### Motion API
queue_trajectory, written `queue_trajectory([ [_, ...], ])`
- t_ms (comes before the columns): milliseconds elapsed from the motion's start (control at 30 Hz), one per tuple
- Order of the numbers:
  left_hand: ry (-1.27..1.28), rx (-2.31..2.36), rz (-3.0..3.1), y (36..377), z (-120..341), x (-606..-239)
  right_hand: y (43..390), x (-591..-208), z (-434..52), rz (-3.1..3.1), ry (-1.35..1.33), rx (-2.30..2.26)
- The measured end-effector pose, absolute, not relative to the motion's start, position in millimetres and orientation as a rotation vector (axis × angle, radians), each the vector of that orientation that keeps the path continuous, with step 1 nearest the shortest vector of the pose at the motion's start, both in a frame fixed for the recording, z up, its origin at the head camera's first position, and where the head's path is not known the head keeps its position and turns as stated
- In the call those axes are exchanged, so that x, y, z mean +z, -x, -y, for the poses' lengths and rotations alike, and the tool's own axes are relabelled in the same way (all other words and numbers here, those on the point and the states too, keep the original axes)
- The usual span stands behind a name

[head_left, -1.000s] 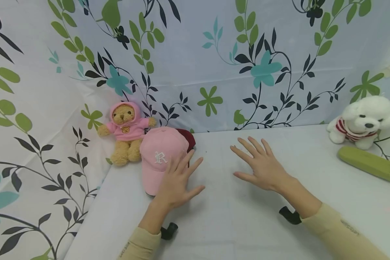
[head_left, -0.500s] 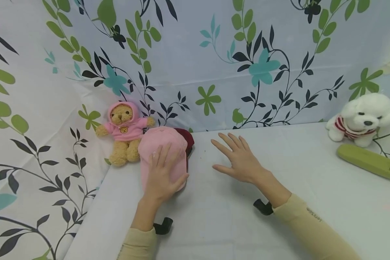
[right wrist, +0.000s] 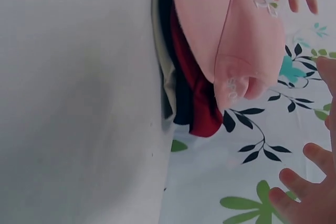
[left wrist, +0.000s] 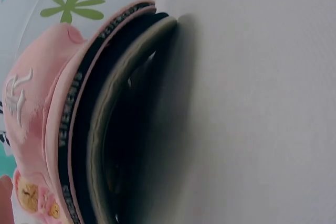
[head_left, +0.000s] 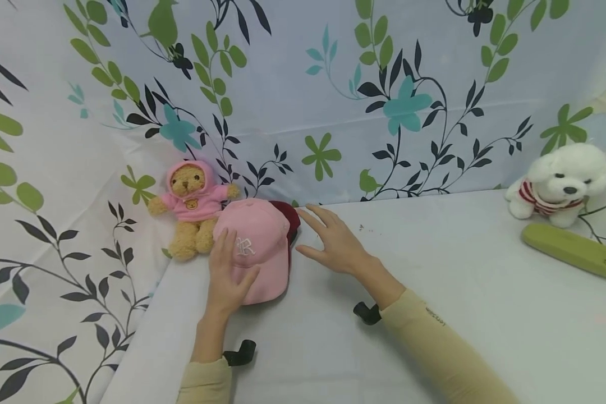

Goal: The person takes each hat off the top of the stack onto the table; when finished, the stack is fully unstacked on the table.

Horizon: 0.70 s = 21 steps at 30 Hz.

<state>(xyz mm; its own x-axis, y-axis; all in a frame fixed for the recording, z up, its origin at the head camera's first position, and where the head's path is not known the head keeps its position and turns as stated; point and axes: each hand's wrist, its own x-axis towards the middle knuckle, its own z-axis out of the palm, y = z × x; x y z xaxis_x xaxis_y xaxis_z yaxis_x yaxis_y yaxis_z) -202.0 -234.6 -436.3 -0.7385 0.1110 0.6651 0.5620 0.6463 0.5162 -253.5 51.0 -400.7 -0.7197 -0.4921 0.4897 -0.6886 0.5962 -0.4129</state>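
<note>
Reach stage: left hand (head_left: 227, 275) lay flat-fingered on pink cap (head_left: 262, 247); right hand (head_left: 333, 238) spread beside it, gripping nothing. Next likely needs a grasp.

Pink cap (head_left: 262, 247), white embroidered "R" on front, lying crown-up on tabletop (head_left: 434, 292), stacked over dark red cap (head_left: 291, 216) at far left.

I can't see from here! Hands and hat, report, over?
Left hand flat on the pink cap, open. Right hand open beside it, not touching. Dark red cap stacked underneath; teddy bear close behind.
</note>
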Motion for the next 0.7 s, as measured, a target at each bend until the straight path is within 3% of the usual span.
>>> queue_trajectory([
  [700,0.114,-1.339,2.31,199,280,-461,290,-394,13,2.641,-0.865,1.118],
])
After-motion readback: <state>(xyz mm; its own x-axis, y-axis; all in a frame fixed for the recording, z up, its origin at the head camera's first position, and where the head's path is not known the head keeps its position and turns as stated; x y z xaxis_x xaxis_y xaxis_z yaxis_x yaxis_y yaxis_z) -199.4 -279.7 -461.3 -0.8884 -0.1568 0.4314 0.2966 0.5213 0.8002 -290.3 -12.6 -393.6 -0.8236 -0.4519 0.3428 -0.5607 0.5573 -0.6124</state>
